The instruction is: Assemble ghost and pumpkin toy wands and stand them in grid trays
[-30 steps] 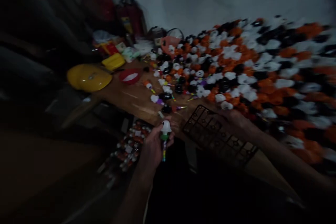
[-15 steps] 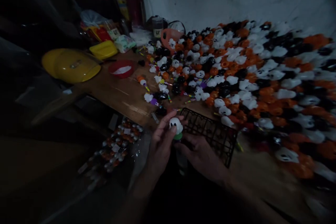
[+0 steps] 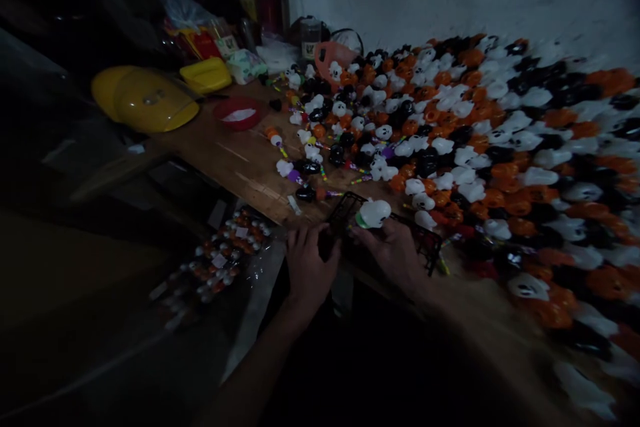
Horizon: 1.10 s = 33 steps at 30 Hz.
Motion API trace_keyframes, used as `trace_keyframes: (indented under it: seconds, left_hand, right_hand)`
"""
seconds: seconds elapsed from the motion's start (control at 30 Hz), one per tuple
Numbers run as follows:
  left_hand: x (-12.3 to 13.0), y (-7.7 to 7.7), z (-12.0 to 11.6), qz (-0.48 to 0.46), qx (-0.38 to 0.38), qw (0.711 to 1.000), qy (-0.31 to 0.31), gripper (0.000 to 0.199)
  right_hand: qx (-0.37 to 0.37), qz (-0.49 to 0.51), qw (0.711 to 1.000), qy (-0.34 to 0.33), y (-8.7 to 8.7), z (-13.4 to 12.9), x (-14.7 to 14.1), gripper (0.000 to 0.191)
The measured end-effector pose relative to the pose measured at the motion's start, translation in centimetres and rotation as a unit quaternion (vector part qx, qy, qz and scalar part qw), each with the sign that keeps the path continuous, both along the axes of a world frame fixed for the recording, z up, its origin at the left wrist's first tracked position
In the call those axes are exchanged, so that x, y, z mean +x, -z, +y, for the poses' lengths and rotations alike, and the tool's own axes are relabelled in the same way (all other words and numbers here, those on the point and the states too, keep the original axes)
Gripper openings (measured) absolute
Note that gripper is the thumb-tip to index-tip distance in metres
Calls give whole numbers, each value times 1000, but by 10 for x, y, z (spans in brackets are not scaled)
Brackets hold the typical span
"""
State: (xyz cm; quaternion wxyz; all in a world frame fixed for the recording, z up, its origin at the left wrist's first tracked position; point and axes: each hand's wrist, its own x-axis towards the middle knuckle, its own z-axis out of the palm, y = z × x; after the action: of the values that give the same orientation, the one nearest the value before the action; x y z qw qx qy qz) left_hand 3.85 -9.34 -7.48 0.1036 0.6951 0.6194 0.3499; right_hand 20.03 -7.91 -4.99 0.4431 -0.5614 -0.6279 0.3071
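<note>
A white ghost figure with a green base [image 3: 375, 213] is held in my right hand [image 3: 393, 250], over the black wire rack [image 3: 425, 240]. My left hand [image 3: 311, 260] is at the rack's left end, its fingers bent toward the table edge; whether something is between them is too dark to tell. Part of the rack is hidden behind the hands and the figure. Just beyond my left hand, a black and orange piece [image 3: 313, 194] lies on the wooden table [image 3: 230, 160].
A big heap of white, orange and black figures [image 3: 470, 147] covers the table's right side. At the left are a red bowl [image 3: 239, 115], a yellow scoop-like object [image 3: 145, 100] and a yellow container [image 3: 206, 76]. Bagged figures [image 3: 225, 250] sit below the table edge.
The ghost figure has left my left hand and moved right and up in my right hand, now tipped sideways. My left hand has moved down to the rack's left end. The camera view has shifted slightly.
</note>
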Motion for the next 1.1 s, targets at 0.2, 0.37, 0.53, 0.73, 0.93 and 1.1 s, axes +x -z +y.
trace_keyframes:
  seconds: [0.2,0.37,0.53,0.73,0.93,1.1]
  left_hand:
    - [-11,4,11,52,18,998,-6,20]
    - [-25,20,-6,-12,36,998,-41,12]
    - [-41,41,-31,-137,-10,989,-62,15]
    - [-44,22,-19,-145,-73,984,-68,21]
    - [-29,8,15,-12,-18,1000,16,13]
    - [-22,16,15,-9,14,999,-32,14]
  right_hand:
    - [50,-54,997,5,10,32,-6,20]
    - [72,-103,992,12,9,11,-2,21]
    - [83,-110,990,23,17,-17,-30,18]
    - [14,-69,996,-48,16,18,-29,17]
    - [44,-50,997,-36,12,44,10,19]
    - [36,2,999,-12,-1,30,-12,13]
